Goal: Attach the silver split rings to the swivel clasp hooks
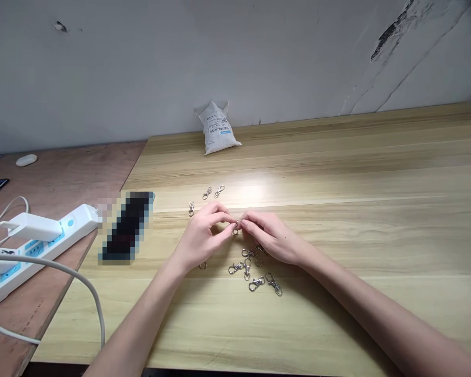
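Note:
My left hand (206, 233) pinches a small metal ring (236, 230) between thumb and fingertips. Thumb and forefinger of my right hand (272, 235) are closed at the same spot, touching that ring; my fingers partly cover it, so any clasp attached to it is hidden. Just below my right hand lies a loose group of silver lobster clasps with rings (247, 268), several in number. A separate lobster clasp (273, 284) rests at the group's right side. Beyond my left hand are three more, among them a clasp (191, 209). Another ring (203, 265) peeks out beside my left wrist.
A white plastic parcel (219, 128) with a printed label stands against the wall. To the left are a blurred-out dark phone-like slab (129, 226), a white power strip (73, 225) with chargers, and a grey cable (90, 285) arching over the table's edge.

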A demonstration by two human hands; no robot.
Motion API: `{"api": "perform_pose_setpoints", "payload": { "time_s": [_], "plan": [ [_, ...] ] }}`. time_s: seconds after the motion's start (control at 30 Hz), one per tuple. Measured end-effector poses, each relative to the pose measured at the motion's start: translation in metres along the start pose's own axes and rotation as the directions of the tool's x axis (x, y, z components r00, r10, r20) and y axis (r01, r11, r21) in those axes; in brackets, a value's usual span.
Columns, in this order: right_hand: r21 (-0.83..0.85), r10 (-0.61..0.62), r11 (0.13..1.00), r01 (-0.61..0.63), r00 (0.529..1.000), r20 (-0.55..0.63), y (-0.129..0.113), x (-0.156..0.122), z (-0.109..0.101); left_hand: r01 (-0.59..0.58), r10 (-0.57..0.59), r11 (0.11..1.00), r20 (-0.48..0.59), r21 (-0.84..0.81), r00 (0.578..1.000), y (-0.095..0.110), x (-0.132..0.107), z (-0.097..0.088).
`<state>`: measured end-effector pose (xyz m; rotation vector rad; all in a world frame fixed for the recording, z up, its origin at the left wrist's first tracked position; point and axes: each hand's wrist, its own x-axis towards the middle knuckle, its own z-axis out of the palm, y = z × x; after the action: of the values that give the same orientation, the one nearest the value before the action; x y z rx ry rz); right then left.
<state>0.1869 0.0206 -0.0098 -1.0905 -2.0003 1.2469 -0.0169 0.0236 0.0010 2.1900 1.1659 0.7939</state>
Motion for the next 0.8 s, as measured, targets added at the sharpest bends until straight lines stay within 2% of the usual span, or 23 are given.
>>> {"api": "perform_pose_setpoints", "payload": {
  "time_s": [0.13, 0.27, 0.57, 0.8],
  "plan": [
    [0.057, 0.008, 0.998, -0.008, 1.000, 0.008, 0.0012, 0.0012, -0.0016, 0.063, -0.058, 0.996, 0.069, -0.066, 0.996, -0.0020, -0.0001, -0.0020],
    [0.108, 0.011, 0.994, -0.012, 1.000, 0.008, 0.0024, 0.0015, -0.0018, 0.077, -0.070, 0.991, 0.075, -0.105, 0.995, -0.0009, 0.0004, -0.0013],
    [-0.113, -0.101, 0.989, 0.094, 0.993, -0.058, 0.0006, 0.0005, 0.0015, 0.059, -0.053, 0.996, 0.086, -0.073, 0.995, -0.0005, 0.0000, -0.0013],
    [-0.151, -0.132, 0.981, 0.123, 0.990, -0.048, 0.0015, 0.0001, 0.0031, -0.048, 0.043, 0.997, 0.098, 0.054, 0.994, 0.0000, 0.0011, -0.0021]
  ]
}}
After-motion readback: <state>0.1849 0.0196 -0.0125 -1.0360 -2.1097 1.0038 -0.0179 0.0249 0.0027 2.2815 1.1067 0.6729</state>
